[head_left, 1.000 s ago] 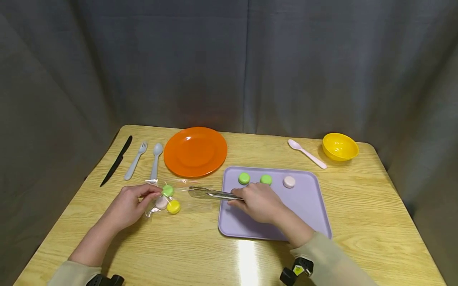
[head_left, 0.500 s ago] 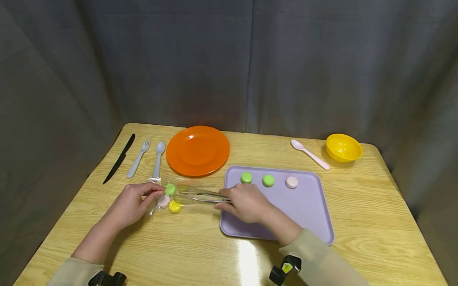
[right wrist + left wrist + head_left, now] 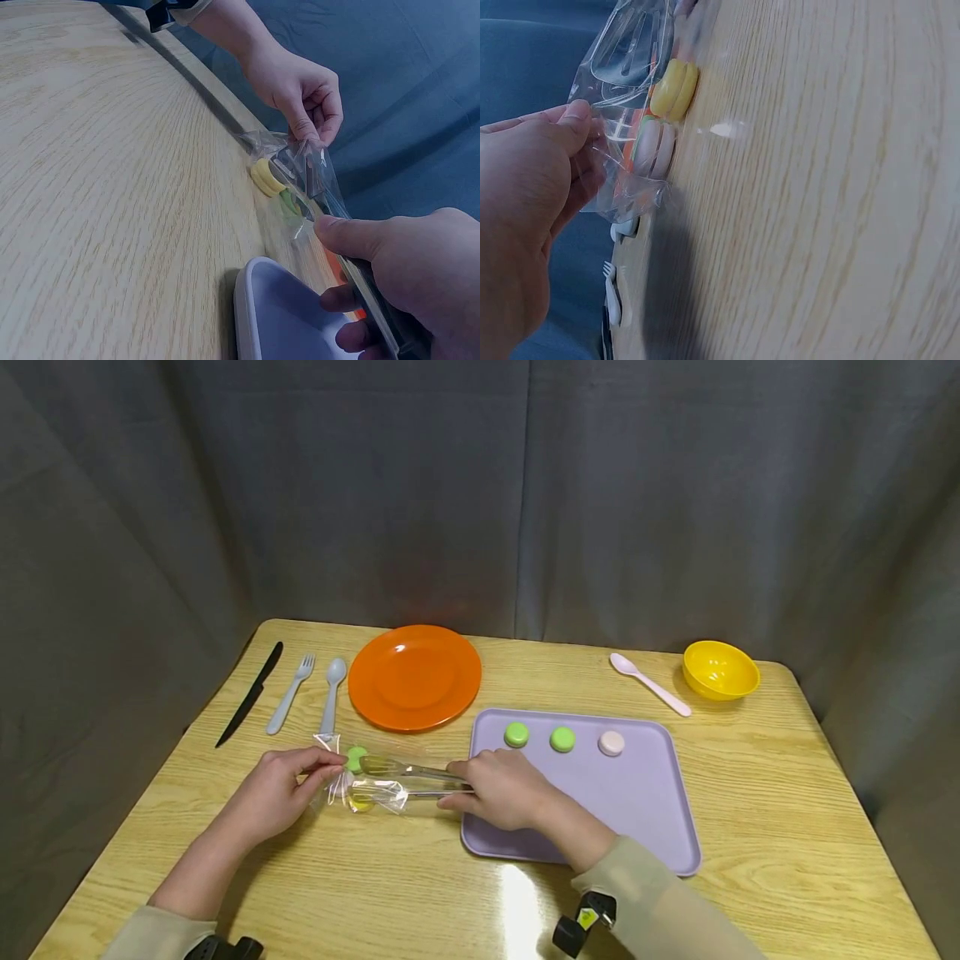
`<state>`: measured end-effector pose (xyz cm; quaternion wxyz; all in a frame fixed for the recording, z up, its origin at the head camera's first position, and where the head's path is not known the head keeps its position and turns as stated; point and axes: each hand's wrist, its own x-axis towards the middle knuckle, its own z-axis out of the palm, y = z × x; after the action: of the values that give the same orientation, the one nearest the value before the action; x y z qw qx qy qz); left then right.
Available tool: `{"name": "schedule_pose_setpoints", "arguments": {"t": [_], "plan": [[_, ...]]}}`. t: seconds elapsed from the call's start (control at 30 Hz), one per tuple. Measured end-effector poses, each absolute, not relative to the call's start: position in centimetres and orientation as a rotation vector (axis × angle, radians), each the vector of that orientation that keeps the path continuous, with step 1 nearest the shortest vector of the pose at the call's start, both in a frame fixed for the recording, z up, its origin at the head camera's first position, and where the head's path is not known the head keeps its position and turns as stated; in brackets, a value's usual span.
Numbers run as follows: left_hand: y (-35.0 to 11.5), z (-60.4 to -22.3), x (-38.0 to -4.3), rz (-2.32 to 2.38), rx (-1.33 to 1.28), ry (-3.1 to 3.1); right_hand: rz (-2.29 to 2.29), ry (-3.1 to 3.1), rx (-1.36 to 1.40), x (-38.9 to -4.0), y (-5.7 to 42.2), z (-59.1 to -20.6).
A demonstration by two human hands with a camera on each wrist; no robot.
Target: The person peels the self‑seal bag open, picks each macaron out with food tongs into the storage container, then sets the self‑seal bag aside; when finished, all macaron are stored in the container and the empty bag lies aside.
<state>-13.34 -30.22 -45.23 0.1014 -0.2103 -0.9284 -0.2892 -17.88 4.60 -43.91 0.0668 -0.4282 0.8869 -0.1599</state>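
My left hand (image 3: pixel 279 789) pinches a clear plastic bag (image 3: pixel 392 792) between thumb and fingers, at the left of the table. Inside the bag lie a green macaron (image 3: pixel 355 757), a yellow macaron (image 3: pixel 675 90) and a pale pink macaron (image 3: pixel 655 148). A pair of metal tongs (image 3: pixel 426 772) is gripped in my right hand (image 3: pixel 502 789), over the left edge of the lilac tray (image 3: pixel 585 827). The tongs' two arms stand spread apart, their ends inside the bag, overlapping the green and yellow macarons in the head view.
On the tray's far side sit two green macarons (image 3: pixel 562 739) and a pink one (image 3: pixel 611 743). An orange plate (image 3: pixel 415 678), grey spoon (image 3: pixel 332 693), grey fork (image 3: pixel 291 693) and black knife (image 3: pixel 250 695) lie back left. A pink spoon (image 3: pixel 649 685) and yellow bowl (image 3: pixel 721 671) stand back right.
My right hand has moved left, bringing the tongs further into the bag, and their arms have spread apart. The bag's film has bunched around them. My left hand keeps its pinch.
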Motion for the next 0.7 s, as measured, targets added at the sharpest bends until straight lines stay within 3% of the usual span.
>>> {"name": "schedule_pose_setpoints", "arguments": {"t": [0.7], "plan": [[-30.17, -45.22, -13.44, -0.835, -0.677, -2.698, -0.426, 2.675, -1.354, -17.75, 4.73, -44.03]]}}
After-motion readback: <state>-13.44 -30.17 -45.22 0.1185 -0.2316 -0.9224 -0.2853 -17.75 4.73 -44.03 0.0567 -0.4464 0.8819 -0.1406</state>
